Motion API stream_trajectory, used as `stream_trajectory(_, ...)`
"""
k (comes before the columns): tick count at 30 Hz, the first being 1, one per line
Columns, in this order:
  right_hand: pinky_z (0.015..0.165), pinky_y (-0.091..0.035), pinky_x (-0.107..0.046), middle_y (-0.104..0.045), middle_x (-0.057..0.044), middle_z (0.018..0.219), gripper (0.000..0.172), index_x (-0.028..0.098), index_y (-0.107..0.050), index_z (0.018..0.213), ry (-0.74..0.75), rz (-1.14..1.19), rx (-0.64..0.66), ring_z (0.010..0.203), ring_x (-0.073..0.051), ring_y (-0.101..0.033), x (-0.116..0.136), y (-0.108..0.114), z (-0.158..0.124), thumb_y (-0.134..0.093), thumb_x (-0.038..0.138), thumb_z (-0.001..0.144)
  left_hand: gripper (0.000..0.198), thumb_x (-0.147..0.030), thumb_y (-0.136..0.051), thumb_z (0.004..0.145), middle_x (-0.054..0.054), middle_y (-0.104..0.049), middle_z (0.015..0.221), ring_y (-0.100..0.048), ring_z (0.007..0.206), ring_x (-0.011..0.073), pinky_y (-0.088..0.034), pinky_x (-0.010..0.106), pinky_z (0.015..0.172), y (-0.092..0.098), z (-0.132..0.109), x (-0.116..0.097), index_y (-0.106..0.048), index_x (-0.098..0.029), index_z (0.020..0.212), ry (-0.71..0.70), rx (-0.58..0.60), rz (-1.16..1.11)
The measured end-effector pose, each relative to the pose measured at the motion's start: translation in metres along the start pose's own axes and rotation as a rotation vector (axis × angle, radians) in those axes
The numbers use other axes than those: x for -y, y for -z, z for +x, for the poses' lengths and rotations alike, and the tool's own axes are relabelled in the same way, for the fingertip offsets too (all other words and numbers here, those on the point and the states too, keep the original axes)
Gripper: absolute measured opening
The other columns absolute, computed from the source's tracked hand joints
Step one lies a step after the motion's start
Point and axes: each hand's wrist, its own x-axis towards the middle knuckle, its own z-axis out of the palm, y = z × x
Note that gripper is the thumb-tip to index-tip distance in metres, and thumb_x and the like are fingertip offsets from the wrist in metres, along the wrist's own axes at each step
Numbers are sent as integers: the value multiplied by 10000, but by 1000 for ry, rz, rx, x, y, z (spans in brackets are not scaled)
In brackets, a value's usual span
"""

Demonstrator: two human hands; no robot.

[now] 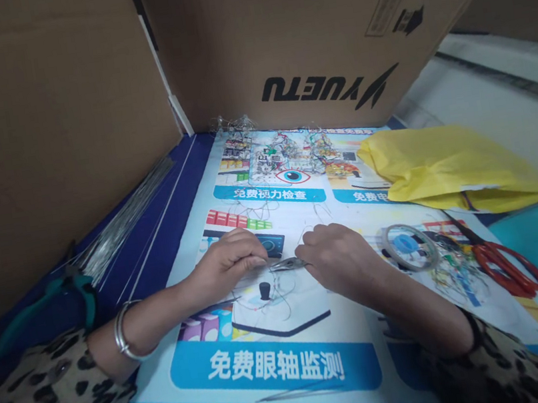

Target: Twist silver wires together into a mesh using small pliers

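Over the printed poster, my left hand [232, 259] is closed in a pinch on a thin wire [284, 303], with fine loops hanging below the fingers. My right hand [341, 258] wraps round a pair of pliers [287, 264]. Only the metal jaws show; they point left and lie close to my left fingertips. Whether the jaws touch the wire I cannot tell. The handles are hidden in my palm. Several small coloured beads appear on the dangling wire, too fine to make out clearly.
Teal-handled cutters [72, 288] and a bundle of straight wires [124, 216] lie at left. Tangled beaded wires [291, 147] sit at the back. At right are a tape roll [410, 248], red-handled scissors [511, 267] and a yellow bag [445, 165]. Cardboard [249, 36] stands behind.
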Motion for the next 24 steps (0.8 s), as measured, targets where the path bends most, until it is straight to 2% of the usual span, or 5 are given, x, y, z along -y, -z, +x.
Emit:
stream_trajectory(16, 547, -179, -295, -572, -19, 690, 135, 185, -570, 719, 8, 16, -8, 613, -133, -417, 3, 1, -2, -468, 129, 787, 209, -261, -462, 896, 36, -610, 761, -534, 795, 154, -414, 294, 769, 0, 1, -1, -609, -164, 784, -34, -7, 27)
stream_trajectory(24, 550, -173, -297, -566, -23, 693, 137, 189, -562, 712, 4, -1, -25, 621, -140, -421, 2, -2, -2, -467, 126, 787, 168, -220, -477, 887, 30, -610, 761, -537, 783, 146, -416, 285, 750, -2, 1, 0, -605, -166, 793, -67, -41, 48)
